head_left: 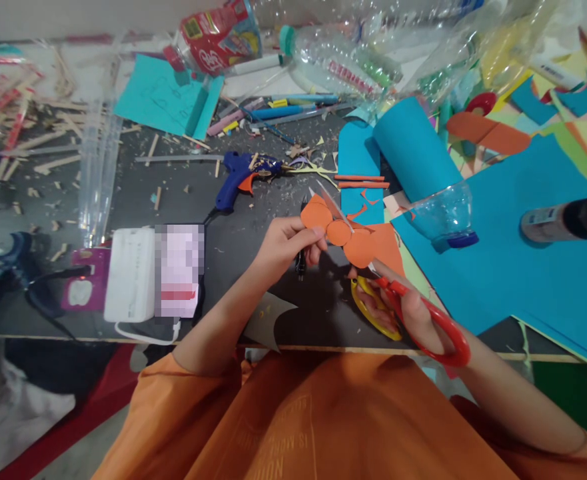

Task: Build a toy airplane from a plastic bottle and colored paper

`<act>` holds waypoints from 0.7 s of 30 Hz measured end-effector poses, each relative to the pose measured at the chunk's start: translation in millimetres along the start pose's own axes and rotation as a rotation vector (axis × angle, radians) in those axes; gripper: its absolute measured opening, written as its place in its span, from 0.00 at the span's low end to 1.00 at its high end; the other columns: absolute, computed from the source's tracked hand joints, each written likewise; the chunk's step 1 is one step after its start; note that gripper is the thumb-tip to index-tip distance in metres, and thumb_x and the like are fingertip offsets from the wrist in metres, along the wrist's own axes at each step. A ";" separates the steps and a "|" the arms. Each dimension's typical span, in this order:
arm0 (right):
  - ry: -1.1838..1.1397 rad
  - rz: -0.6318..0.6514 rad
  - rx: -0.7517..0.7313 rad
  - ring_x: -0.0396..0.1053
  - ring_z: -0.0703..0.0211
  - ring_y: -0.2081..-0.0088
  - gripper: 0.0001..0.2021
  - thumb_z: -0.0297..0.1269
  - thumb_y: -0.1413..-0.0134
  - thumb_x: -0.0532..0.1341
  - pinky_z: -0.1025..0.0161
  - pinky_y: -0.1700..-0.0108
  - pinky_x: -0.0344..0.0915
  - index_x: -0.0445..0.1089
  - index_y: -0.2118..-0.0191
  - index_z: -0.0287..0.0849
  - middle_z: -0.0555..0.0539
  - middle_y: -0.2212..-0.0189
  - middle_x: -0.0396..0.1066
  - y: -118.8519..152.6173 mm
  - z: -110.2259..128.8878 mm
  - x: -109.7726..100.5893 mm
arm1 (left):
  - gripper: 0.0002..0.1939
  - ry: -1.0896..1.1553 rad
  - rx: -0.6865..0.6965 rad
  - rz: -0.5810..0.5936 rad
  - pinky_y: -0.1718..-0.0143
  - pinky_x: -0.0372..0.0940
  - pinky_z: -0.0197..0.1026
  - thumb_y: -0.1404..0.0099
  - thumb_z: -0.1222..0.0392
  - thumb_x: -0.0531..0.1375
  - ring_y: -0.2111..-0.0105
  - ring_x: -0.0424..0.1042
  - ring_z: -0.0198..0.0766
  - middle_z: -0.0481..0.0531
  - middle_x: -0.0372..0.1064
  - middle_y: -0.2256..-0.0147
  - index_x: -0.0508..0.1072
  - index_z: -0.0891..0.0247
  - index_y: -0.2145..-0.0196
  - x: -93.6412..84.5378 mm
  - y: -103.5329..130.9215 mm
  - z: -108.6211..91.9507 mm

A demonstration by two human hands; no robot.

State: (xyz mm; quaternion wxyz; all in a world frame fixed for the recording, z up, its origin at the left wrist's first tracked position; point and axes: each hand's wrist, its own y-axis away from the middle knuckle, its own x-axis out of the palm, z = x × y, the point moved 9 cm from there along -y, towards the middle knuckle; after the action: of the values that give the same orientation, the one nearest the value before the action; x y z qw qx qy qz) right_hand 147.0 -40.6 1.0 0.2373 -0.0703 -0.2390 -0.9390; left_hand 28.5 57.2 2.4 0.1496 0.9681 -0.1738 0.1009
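My left hand [293, 241] pinches an orange paper piece [339, 233] made up of joined round shapes, thumb on top near its left end. On the right, my right hand [416, 313] has its fingers through the handles of scissors [446, 337], one handle red and one yellow. The scissor blades point up and left at the paper, partly covered by it, with a tip showing above. Behind the right hand lies a larger orange sheet [386, 250]. Small orange scraps [358, 212] and two thin orange strips [360, 181] rest on blue paper just beyond.
A blue glue gun [230, 180] lies left of centre. Nearer are a white power adapter [132, 275] and a gray paper scrap [270, 320]. Blue sheets [523, 267], a cut bottle [448, 213] and a dark-capped bottle [568, 220] fill the right. Plastic bottles [333, 60] line the back.
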 end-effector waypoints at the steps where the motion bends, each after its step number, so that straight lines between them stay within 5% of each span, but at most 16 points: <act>1: -0.027 -0.009 -0.007 0.40 0.68 0.81 0.33 0.74 0.56 0.49 0.63 0.82 0.38 0.60 0.58 0.50 0.54 0.76 0.50 0.2 2.5 -0.3 | 0.14 -0.002 0.007 -0.004 0.82 0.59 0.32 0.48 0.52 0.65 0.87 0.61 0.28 0.45 0.63 0.88 0.72 0.64 0.83 -0.6 0.0 -0.7; 21: -0.029 0.011 -0.017 0.40 0.71 0.82 0.29 0.70 0.51 0.52 0.66 0.83 0.37 0.59 0.59 0.47 0.57 0.78 0.46 2.1 8.0 -4.9 | 0.14 0.017 0.037 -0.009 0.84 0.57 0.32 0.46 0.55 0.64 0.88 0.61 0.28 0.45 0.63 0.88 0.70 0.64 0.84 -4.2 -3.8 -1.1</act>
State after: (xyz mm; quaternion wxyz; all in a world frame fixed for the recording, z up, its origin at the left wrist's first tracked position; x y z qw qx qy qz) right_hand 152.5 -36.4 7.7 0.2383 -0.0873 -0.2342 -0.9385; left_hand 25.8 62.3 1.4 0.1337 0.9705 -0.1664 0.1117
